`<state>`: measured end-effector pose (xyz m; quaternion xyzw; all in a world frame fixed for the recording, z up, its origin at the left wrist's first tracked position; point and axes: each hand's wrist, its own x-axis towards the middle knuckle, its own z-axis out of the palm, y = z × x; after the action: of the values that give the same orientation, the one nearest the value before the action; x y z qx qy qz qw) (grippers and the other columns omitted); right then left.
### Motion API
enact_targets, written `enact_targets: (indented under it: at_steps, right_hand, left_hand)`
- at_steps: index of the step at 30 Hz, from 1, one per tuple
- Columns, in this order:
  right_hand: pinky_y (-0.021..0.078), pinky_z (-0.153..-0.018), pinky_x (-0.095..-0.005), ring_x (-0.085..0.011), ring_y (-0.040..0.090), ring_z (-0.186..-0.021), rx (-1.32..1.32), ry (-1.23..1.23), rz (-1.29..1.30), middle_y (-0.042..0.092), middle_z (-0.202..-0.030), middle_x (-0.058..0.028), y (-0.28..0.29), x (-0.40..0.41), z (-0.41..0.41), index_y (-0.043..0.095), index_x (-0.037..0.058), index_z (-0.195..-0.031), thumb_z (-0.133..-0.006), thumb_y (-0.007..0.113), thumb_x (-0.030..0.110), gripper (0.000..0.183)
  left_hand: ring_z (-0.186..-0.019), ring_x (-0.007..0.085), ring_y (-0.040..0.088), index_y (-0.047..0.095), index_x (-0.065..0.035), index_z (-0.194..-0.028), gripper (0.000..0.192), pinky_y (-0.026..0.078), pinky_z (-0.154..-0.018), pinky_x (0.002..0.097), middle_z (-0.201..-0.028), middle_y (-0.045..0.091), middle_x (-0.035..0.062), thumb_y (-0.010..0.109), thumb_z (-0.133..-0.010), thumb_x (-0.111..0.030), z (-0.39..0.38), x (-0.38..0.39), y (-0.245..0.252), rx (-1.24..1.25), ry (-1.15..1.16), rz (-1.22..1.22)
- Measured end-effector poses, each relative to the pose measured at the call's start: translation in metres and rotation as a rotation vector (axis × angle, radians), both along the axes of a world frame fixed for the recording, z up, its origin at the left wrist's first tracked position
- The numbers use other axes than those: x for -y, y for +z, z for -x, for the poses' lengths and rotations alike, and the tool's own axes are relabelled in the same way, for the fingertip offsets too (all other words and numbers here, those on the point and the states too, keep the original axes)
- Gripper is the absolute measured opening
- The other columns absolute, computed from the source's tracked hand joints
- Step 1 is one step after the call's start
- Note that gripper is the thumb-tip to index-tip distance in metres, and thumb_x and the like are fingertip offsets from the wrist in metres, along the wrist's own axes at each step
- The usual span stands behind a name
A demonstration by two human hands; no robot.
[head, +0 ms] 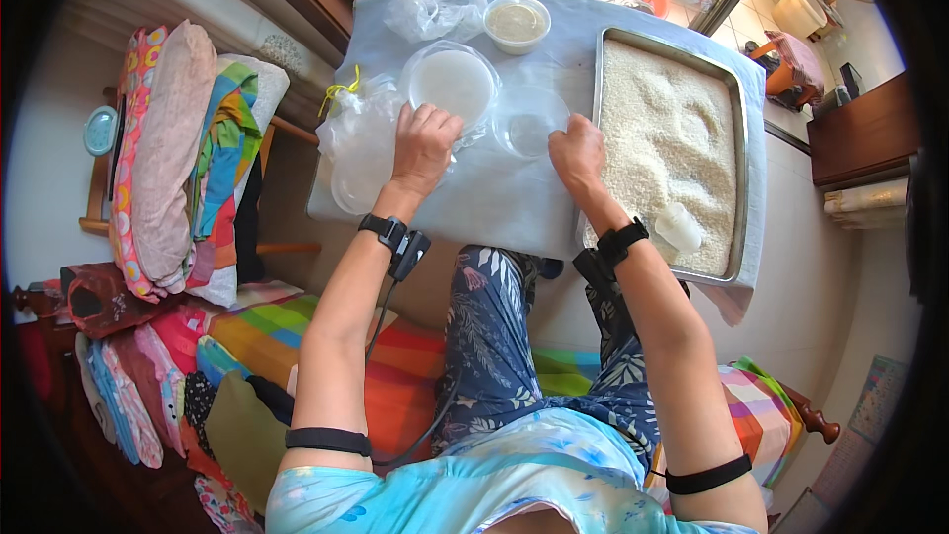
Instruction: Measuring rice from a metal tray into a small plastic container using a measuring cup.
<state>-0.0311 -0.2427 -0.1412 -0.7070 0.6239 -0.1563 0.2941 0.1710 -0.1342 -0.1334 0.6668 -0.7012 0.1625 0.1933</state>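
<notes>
My right hand (577,152) pinches the rim of a clear round plastic tub (528,119) at the tablecloth's middle. The tub looks empty. To its left, my left hand (426,144) is curled on the near edge of a clear plastic bag (474,130) around a stack of round plastic containers (452,85). Its fingertips are hidden. Further left lies another thin plastic bag (348,137) with round translucent lids (352,189) in it. On the right, a metal tray (599,81) holds white rice grains (660,133), with a translucent plastic cup (678,228) lying in them.
A filled round tub (517,24) and a crumpled plastic bag (437,11) stand at the table's far side. A yellow tie (339,89) lies at the left. Folded bedding (178,156) is piled on a chair left of the table. A cable (415,452) hangs from my left wrist.
</notes>
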Motion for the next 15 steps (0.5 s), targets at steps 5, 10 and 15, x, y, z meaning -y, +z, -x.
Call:
enact_targets:
  at_steps: [5, 10, 15]
  right_hand:
    - [0.0538, -0.080, -0.0460, -0.0423, 0.066, -0.090, 0.036, -0.024, -0.088, 0.067, -0.094, -0.0269, -0.011, 0.008, 0.006, 0.065, -0.0055, -0.089, -0.076, 0.056, 0.011, 0.023]
    - [0.0550, -0.074, -0.0460, -0.0412, 0.068, -0.078, 0.169, -0.037, -0.160, 0.067, -0.083, -0.0271, -0.026, 0.008, 0.016, 0.064, -0.0075, -0.084, -0.076, 0.056, 0.010, 0.021]
    - [0.0557, -0.068, -0.0456, -0.0364, 0.068, -0.057, 0.324, -0.045, -0.319, 0.064, -0.066, -0.0261, -0.005, -0.009, 0.026, 0.062, -0.0112, -0.077, -0.080, 0.057, 0.013, 0.025]
  left_hand:
    - [-0.093, 0.0237, 0.058, 0.062, -0.0127, -0.086, 0.011, 0.044, -0.086, 0.0462, -0.088, 0.062, 0.0027, 0.066, -0.077, -0.008, -0.006, 0.004, -0.007, 0.150, 0.042, -0.035]
    - [-0.099, 0.0248, 0.058, 0.060, -0.0124, -0.092, 0.016, 0.044, -0.083, 0.0475, -0.094, 0.063, 0.0034, 0.067, -0.078, -0.008, -0.029, 0.035, -0.013, 0.082, 0.175, -0.107]
    - [-0.105, 0.0271, 0.056, 0.061, -0.0110, -0.101, 0.028, 0.043, -0.085, 0.0469, -0.102, 0.062, 0.0075, 0.071, -0.076, -0.009, -0.029, 0.057, 0.012, 0.026, 0.357, -0.165]
